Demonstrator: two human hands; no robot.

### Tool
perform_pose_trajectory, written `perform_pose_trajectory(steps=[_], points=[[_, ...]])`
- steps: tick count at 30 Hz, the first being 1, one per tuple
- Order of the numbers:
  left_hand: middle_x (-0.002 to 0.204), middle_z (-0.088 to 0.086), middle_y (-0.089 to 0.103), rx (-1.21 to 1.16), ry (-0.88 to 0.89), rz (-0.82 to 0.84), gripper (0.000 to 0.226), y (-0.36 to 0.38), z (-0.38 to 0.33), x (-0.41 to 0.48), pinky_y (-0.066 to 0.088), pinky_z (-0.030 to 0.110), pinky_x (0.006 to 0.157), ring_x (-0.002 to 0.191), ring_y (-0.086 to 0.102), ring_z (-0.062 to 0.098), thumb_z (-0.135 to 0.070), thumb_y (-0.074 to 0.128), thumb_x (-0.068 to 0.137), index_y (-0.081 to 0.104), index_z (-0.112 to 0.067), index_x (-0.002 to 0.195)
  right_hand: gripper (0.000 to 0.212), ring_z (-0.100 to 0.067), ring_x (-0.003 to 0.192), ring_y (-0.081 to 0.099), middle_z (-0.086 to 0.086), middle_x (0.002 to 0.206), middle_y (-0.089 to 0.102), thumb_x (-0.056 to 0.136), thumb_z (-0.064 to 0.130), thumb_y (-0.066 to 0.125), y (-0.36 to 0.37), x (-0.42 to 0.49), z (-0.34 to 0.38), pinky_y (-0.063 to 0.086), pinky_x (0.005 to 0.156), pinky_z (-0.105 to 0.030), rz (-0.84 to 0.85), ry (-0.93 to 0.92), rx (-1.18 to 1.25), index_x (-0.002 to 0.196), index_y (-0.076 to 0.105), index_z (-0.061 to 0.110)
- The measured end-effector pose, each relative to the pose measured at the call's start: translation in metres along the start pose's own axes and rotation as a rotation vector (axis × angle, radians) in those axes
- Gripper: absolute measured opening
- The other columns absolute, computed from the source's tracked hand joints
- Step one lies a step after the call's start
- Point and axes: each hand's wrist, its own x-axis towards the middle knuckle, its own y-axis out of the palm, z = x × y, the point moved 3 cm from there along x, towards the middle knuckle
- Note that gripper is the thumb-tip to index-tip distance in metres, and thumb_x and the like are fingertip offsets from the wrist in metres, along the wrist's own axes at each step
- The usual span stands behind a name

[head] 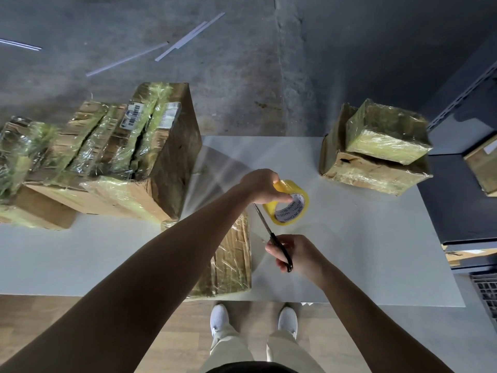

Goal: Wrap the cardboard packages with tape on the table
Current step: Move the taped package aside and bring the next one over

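Gripping the tape roll (286,202) in the left hand (265,185) and scissors (273,236) in the right hand (294,254), the person risks nicking fingers because the blades point toward that hand.

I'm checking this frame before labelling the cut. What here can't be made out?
All in the head view:
- Tape strip between tape roll and scissors: clear, not visible.
- Package at the table's near edge: left part hidden by the left forearm.
- Roll's core print: partly covered by left hand.
- Scissor handles: hidden in right hand.
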Motion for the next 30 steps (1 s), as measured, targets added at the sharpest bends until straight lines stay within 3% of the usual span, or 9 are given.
perform_pose_trajectory(steps=[4,7,11,13,17,21,25,28,30], points=[[0.101,0.000,0.061,-0.024,-0.023,-0.003,0.056,0.005,0.005,0.002,0.045,0.033,0.082,0.100,0.058,0.022,-0.061,0.069,0.075,0.062,-0.015,0.105,0.011,-0.011,0.046,0.054,0.000,0.054,0.059,0.088,0.024,0.070,-0.004,0.003,-0.001,0.044,0.051,-0.018,-0.010,0.008,-0.101,0.081,0.066,0.017],[0.112,0.004,0.060,-0.025,-0.043,-0.015,0.063,0.011,0.007,0.003,0.044,0.034,0.087,0.109,0.055,0.024,-0.061,0.068,0.077,0.059,-0.013,0.116,0.010,-0.013,0.048,0.055,-0.001,0.056,0.060,0.089,0.027,0.068,-0.007,0.004,0.000,0.046,0.054,-0.019,-0.007,0.005,-0.227,0.083,0.066,0.018],[0.083,-0.005,0.051,-0.034,-0.054,-0.046,0.047,0.014,0.007,0.003,0.041,0.032,0.074,0.094,0.056,0.022,-0.060,0.066,0.079,0.053,-0.017,0.092,0.010,-0.014,0.052,0.057,-0.005,0.065,0.061,0.090,0.023,0.066,-0.009,0.006,0.009,0.048,0.051,-0.018,-0.038,0.032,-0.295,0.092,0.066,0.012],[0.084,-0.006,0.050,-0.056,-0.052,-0.057,0.046,0.014,0.007,0.003,0.040,0.031,0.072,0.092,0.055,0.021,-0.059,0.065,0.080,0.053,-0.016,0.093,0.012,-0.009,0.046,0.055,-0.003,0.063,0.060,0.090,0.024,0.065,-0.011,0.005,0.013,0.044,0.048,-0.015,-0.011,0.050,-0.281,0.093,0.065,0.012],[0.096,-0.001,0.052,-0.068,-0.036,-0.049,0.058,0.006,0.005,0.005,0.039,0.030,0.074,0.091,0.051,0.018,-0.060,0.066,0.080,0.059,-0.010,0.109,0.030,-0.013,0.049,0.055,-0.004,0.059,0.062,0.086,0.044,0.068,-0.016,0.004,0.010,0.046,0.060,-0.020,0.021,-0.001,-0.306,0.091,0.066,0.014],[0.094,-0.001,0.054,-0.068,-0.021,-0.050,0.058,0.003,0.003,0.006,0.042,0.031,0.074,0.093,0.055,0.020,-0.059,0.067,0.079,0.061,-0.010,0.108,0.038,-0.014,0.056,0.058,-0.008,0.066,0.063,0.080,0.058,0.066,-0.015,0.008,0.008,0.049,0.070,-0.029,0.037,0.047,-0.298,0.093,0.062,0.021],[0.095,0.000,0.057,-0.070,-0.027,-0.069,0.055,0.001,0.002,0.006,0.043,0.032,0.076,0.095,0.057,0.022,-0.058,0.066,0.079,0.062,-0.010,0.106,0.042,-0.015,0.052,0.056,-0.008,0.061,0.063,0.084,0.051,0.066,-0.016,0.007,0.012,0.046,0.065,-0.026,0.005,-0.015,-0.314,0.085,0.065,0.009],[0.102,0.004,0.063,-0.106,-0.044,-0.098,0.053,0.000,0.002,0.006,0.045,0.034,0.080,0.097,0.058,0.023,-0.057,0.066,0.080,0.062,-0.010,0.106,0.035,-0.015,0.045,0.052,-0.004,0.053,0.059,0.087,0.046,0.066,-0.017,0.003,0.012,0.044,0.056,-0.020,-0.023,-0.057,-0.284,0.073,0.061,0.015],[0.108,0.005,0.064,-0.133,-0.053,-0.118,0.051,0.000,0.001,0.006,0.044,0.033,0.081,0.101,0.058,0.024,-0.054,0.067,0.081,0.062,-0.012,0.109,0.032,-0.012,0.041,0.051,-0.001,0.050,0.058,0.088,0.043,0.066,-0.016,0.003,0.009,0.042,0.051,-0.017,-0.038,-0.043,-0.314,0.077,0.064,0.013]])
